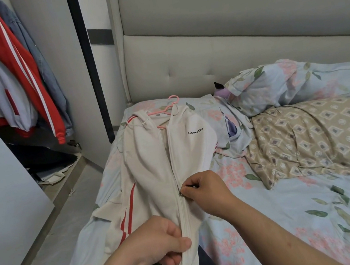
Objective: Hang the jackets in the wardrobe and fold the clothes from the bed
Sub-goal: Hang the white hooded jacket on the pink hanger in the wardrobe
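So the cream jacket (150, 159) is lying flat on the bed (275, 219), front up, with a pink hanger (170, 104) in its neck up near the headboard (224, 44). The right hand (204, 190) sits about halfway up the front, its fingers (188, 185) pinched on the zip pull (181, 192). The zip looks closed below that spot and open above it. The left hand (159, 244) is down near the hem, thumb and curled fingers gripping the fabric right beside the zip. A floral pillow (294, 83) and a patterned quilt (319, 139) lie off to the right. On the left, the open wardrobe (61, 58) has a red-and-grey jacket (21, 65) hanging inside.
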{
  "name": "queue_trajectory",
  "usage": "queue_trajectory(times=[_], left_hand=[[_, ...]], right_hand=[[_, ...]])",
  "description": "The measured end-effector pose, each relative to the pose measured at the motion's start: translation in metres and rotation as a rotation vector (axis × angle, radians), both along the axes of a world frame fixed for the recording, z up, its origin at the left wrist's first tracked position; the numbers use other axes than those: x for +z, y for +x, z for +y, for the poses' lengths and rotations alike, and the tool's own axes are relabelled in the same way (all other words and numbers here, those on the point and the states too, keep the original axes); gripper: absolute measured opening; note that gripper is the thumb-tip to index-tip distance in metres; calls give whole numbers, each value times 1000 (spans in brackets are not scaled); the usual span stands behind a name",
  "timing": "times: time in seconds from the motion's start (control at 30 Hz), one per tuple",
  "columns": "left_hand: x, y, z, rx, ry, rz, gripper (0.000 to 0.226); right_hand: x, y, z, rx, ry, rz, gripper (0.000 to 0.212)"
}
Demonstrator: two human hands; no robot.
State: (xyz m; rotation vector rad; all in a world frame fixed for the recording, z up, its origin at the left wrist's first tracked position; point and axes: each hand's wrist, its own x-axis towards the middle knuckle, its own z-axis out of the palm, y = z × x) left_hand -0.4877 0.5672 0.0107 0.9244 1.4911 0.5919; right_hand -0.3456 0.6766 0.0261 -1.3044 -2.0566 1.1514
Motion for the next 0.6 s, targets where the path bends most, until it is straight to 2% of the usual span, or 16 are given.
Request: queue_trajectory(times=[0.07, 0.13, 0.27, 0.3, 0.47, 0.6], left_hand=[[3, -5, -2, -78, -45, -17, 28], [8, -8, 2, -60, -29, -32, 24], [5, -6, 25, 406, 213, 29, 31], [4, -3, 31, 454, 240, 15, 30], [-4, 2, 46, 455, 212, -96, 14], [-10, -6, 50, 454, 119, -183, 14]], right_hand=[[-1, -1, 0, 23, -26, 23, 32], [-1, -1, 1, 25, -45, 48, 29], [2, -1, 5, 8, -68, 117, 27], [2, -2, 6, 11, -77, 133, 28], [2, -7, 13, 18, -101, 174, 25], [-4, -10, 21, 26, -104, 137, 24]])
